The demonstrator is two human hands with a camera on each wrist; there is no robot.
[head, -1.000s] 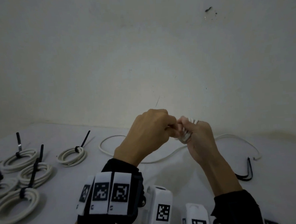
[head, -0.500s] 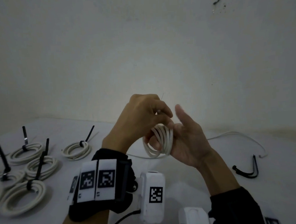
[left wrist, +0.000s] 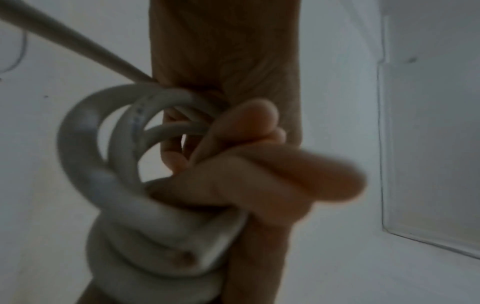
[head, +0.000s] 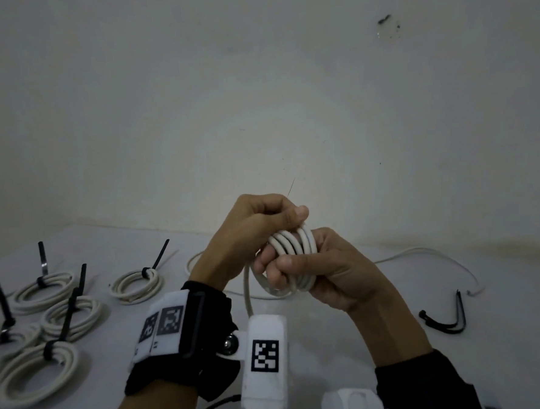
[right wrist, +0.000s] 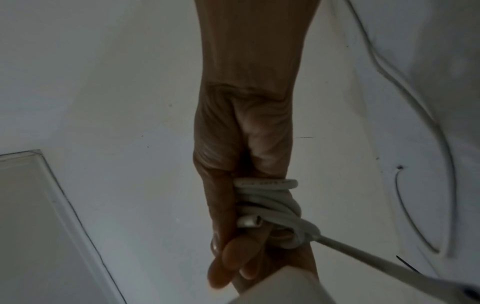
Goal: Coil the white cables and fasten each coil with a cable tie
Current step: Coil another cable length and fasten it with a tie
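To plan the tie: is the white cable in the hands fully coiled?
Not fully. The white cable forms several loops between both hands, but a loose tail hangs from them.

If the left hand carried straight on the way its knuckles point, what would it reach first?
Probably the right hand: the left hand points rightward into the cable coil both already grip, so there is no free travel; depth beyond is unclear.

– Where do the cameras sit?
– The head view looks forward and down over the surface (head: 334, 342). Each wrist view looks close along its forearm.
– What do they share?
– The coil (head: 292, 250) (left wrist: 124, 185) (right wrist: 270, 203).
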